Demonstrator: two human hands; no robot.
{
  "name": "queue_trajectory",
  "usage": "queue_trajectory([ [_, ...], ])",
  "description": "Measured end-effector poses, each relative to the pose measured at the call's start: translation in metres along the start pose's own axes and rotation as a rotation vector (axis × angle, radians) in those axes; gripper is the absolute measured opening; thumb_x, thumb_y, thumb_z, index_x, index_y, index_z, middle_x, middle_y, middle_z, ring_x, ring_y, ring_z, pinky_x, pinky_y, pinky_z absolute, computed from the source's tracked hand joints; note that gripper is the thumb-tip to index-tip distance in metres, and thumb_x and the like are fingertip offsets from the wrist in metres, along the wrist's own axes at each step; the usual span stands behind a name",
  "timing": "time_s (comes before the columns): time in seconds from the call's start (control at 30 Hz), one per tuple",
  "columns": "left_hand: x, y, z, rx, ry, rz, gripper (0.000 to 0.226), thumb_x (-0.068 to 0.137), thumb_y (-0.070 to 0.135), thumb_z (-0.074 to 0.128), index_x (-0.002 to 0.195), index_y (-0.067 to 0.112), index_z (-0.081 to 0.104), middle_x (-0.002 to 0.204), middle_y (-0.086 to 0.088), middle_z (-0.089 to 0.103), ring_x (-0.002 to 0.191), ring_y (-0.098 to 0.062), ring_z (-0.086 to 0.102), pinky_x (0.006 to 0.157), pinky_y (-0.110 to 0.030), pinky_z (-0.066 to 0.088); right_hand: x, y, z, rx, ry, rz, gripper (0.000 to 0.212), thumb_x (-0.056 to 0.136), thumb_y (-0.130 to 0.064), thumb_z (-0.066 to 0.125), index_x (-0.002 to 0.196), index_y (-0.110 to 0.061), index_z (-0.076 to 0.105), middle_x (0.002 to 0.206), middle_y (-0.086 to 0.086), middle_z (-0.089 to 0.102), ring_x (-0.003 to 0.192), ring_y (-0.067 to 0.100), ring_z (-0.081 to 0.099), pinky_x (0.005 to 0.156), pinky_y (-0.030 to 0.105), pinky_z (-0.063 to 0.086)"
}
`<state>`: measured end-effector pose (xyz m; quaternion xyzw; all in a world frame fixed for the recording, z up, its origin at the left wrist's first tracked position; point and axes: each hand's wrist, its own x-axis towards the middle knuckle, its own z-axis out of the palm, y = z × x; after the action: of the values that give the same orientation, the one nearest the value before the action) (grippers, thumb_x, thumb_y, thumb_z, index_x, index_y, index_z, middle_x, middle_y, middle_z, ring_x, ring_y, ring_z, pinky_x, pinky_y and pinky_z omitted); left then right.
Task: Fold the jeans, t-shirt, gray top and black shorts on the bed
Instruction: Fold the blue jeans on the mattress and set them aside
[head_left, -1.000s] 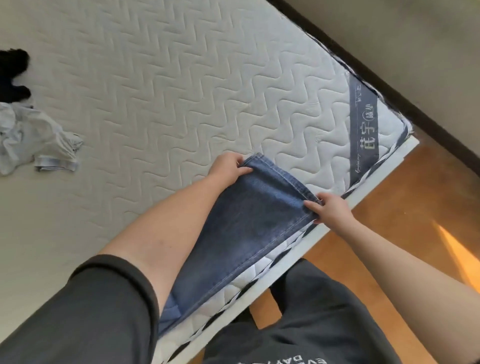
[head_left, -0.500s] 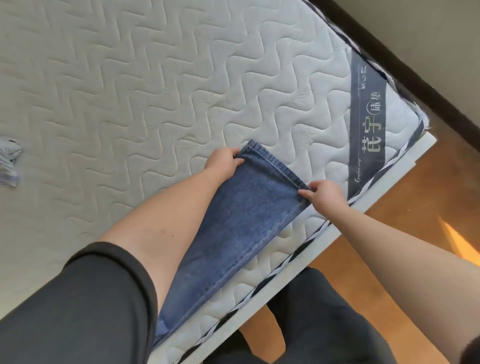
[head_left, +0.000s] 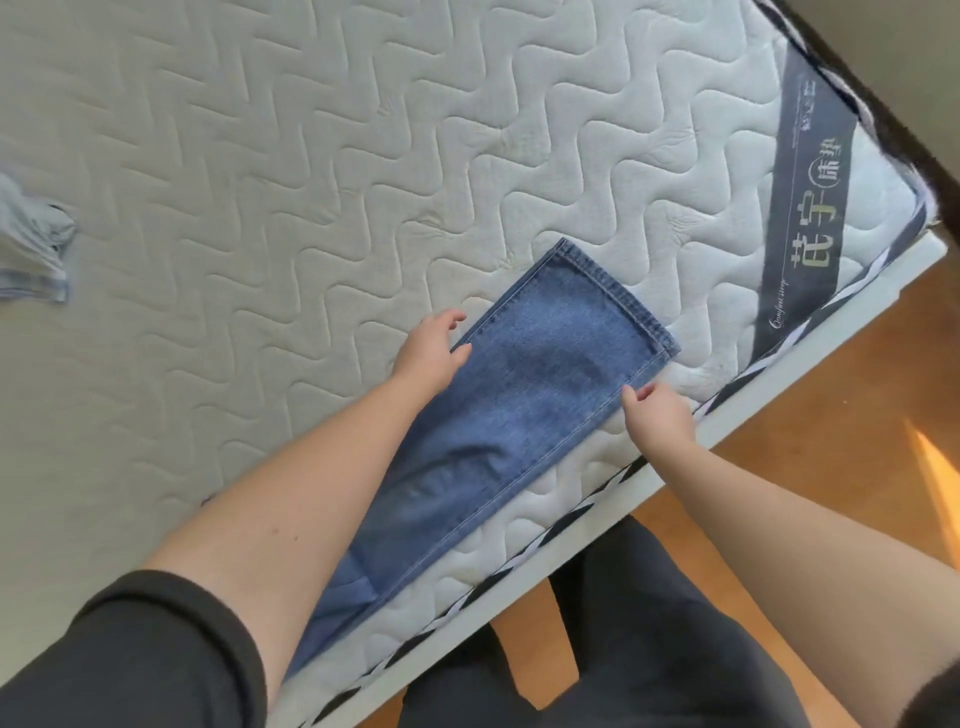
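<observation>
The blue jeans (head_left: 524, 395) lie flat along the near edge of the quilted white mattress (head_left: 311, 156), legs stacked, hems pointing toward the far right. My left hand (head_left: 428, 351) rests at the jeans' left seam, fingers apart, holding nothing. My right hand (head_left: 657, 415) sits at the right seam just below the hem, fingers loose and touching the cloth edge. A crumpled light gray garment (head_left: 31, 244) lies at the far left edge of view. The black shorts are out of view.
A dark gray label band (head_left: 810, 197) crosses the mattress corner at the right. The white bed frame edge (head_left: 779, 384) runs diagonally, with wooden floor (head_left: 831, 441) beyond it. My dark-clothed legs stand beside the bed at the bottom.
Both hands have let go of the jeans' hem corners and slid back toward me along the seams. The hem now lies flat on the mattress.
</observation>
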<state>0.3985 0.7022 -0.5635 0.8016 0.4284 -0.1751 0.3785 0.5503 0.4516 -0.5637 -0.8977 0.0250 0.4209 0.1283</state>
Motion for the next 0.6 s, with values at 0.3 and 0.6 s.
queue_trajectory([
  [0.3, -0.108, -0.152, 0.006, 0.079, -0.022, -0.15, 0.052, 0.088, 0.03, 0.071, 0.135, 0.015, 0.052, 0.135, -0.005, 0.057, 0.121, -0.026, 0.055, 0.098, -0.042, 0.046, -0.122, 0.018, 0.159, 0.215, -0.461, 0.164, 0.026, 0.098, -0.033, 0.056, 0.103, -0.007, 0.056, 0.083, 0.006, 0.066, 0.084, 0.023, 0.068, 0.083, 0.042, 0.058],
  [0.6, -0.131, -0.217, 0.014, 0.203, 0.048, -0.158, 0.028, 0.086, 0.028, 0.074, 0.109, 0.018, 0.061, 0.113, -0.006, 0.065, 0.105, -0.029, 0.06, 0.089, -0.039, 0.045, -0.155, 0.026, 0.233, 0.474, -0.427, 0.311, 0.036, 0.092, -0.026, 0.068, 0.111, -0.006, 0.046, 0.097, 0.014, 0.069, 0.099, 0.03, 0.07, 0.064, 0.03, 0.054],
])
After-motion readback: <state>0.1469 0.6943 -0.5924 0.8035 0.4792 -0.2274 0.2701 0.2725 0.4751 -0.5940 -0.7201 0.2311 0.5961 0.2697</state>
